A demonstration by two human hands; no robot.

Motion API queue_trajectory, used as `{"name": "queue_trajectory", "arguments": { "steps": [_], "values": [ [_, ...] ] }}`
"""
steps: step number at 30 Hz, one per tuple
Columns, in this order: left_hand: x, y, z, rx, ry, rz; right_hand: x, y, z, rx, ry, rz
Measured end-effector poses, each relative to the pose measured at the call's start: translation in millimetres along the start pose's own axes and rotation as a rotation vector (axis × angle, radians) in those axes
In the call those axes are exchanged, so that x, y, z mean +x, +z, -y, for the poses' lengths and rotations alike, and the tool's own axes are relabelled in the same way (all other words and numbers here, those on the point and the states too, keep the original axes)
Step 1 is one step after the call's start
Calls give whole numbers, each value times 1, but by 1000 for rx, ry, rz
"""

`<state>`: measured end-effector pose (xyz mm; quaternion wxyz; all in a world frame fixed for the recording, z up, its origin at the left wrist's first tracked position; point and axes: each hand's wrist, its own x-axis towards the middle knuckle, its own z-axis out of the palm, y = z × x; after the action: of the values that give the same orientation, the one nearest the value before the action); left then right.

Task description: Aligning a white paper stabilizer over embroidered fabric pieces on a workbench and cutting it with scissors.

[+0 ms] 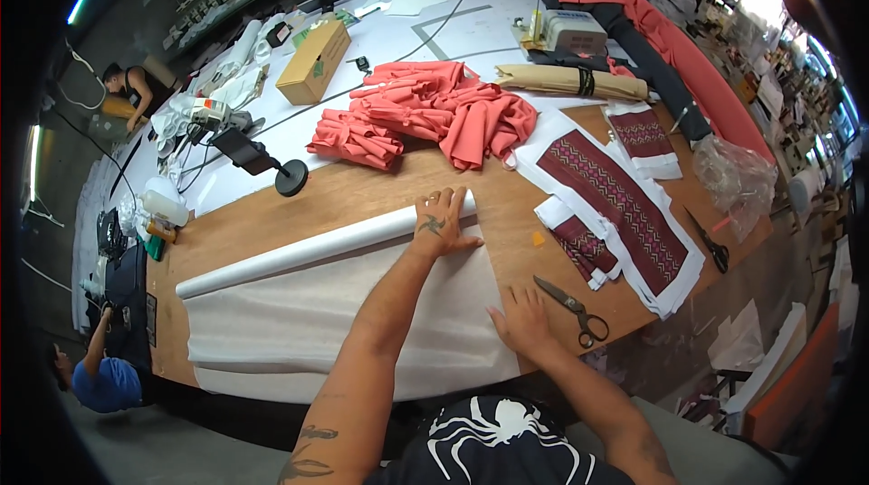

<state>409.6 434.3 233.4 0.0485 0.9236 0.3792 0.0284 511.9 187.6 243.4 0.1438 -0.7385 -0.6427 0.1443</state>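
Note:
A white roll of sheet material (pixel 326 245) lies slantwise on the brown wooden board, its unrolled part (pixel 362 326) spread toward me. My left hand (pixel 441 224) rests over the roll's right end, fingers spread across it and thumb stretched out to the right. Beside the sheet's right edge, my right hand (pixel 523 320) lies flat on the board with its fingers apart; its thumb reaches the edge of the sheet. Dark-handled scissors (pixel 579 315) lie just right of that hand, blades pointing up and left. Neither hand grips anything.
Coral-red cloth (pixel 425 109) is heaped beyond the roll. Patterned maroon-and-white panels (pixel 620 213) and a second pair of scissors (pixel 712 245) lie at right. A phone on a round-based stand (pixel 291 177) and a cardboard box (pixel 313 62) stand farther left. Two people are at the left.

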Motion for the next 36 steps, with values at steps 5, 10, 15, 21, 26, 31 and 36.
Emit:
{"name": "queue_trajectory", "arguments": {
  "steps": [5, 10, 15, 21, 26, 31, 36],
  "values": [
    [12, -1, -5, -15, 28, -40, 74, 22, -3, -43, -40, -223],
    [11, 16, 12, -59, 51, -5, 78, 40, -1, -146, 7, -170],
    [-10, -13, 89, -202, 21, 143, 76, 40, 2, -156, 46, -125],
    [-105, -71, 198, -147, -340, 244, 82, 43, 0, -203, 39, -154],
    [-161, -49, 218, -102, -292, 130, 82, 48, 2, -225, 8, -171],
    [-181, -41, 199, -108, -158, 96, 58, 43, 4, -222, 33, -53],
    [-213, -54, 164, -108, -111, 84, 9, 35, 4, -210, -88, -159]
  ]
}}
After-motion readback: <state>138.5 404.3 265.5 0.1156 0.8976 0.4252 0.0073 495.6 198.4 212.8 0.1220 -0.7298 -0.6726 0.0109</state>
